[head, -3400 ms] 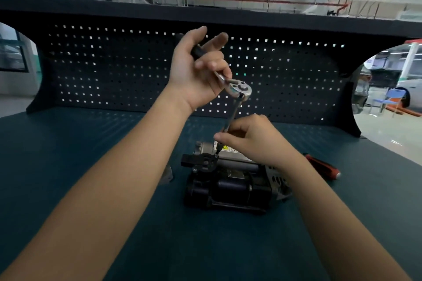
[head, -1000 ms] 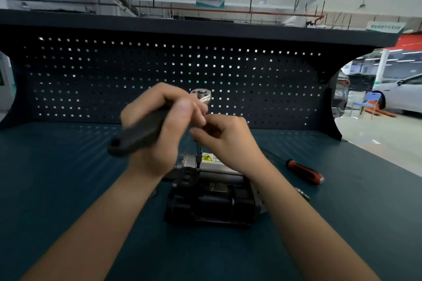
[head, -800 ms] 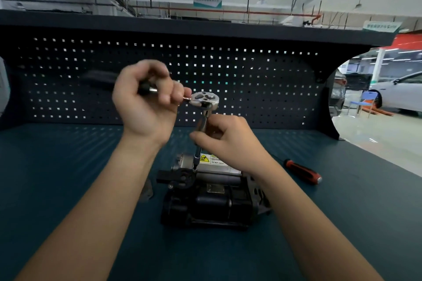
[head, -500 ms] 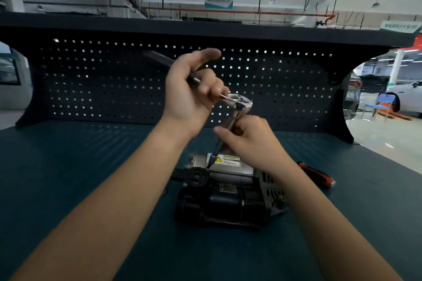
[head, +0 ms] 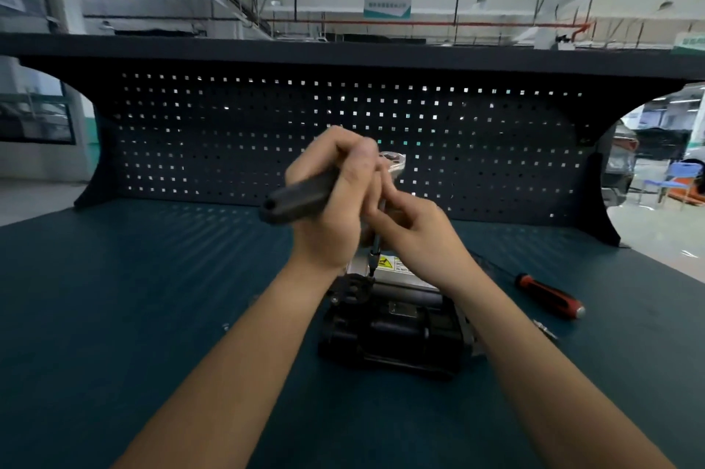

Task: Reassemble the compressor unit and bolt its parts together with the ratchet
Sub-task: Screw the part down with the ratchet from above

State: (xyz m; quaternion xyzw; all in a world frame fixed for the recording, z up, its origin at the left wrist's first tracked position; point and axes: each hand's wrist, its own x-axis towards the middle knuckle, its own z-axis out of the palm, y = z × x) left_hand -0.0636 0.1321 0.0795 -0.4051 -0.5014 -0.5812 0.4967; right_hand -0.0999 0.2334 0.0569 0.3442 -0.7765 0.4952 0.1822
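The left hand [head: 335, 209] grips the ratchet [head: 297, 198] by its black handle. The right hand [head: 416, 236] pinches its long shaft, whose tip meets the top of the compressor [head: 393, 331] at the middle of the bench [head: 152, 297]. If the shaft leans during a swing, the tip may slip and round the bolt.

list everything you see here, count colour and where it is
compressor unit: one, black with a silver top, centre of the bench
ratchet: one, black handle and silver head, shaft pointing down onto the compressor unit's top
screwdriver: one, red and black, lying right of the compressor unit
small metal piece: one, silvery, just nearer than the screwdriver
bench: one, dark teal top
pegboard: one, dark, behind the bench
left hand: one, grips the ratchet handle
right hand: one, holds the ratchet shaft
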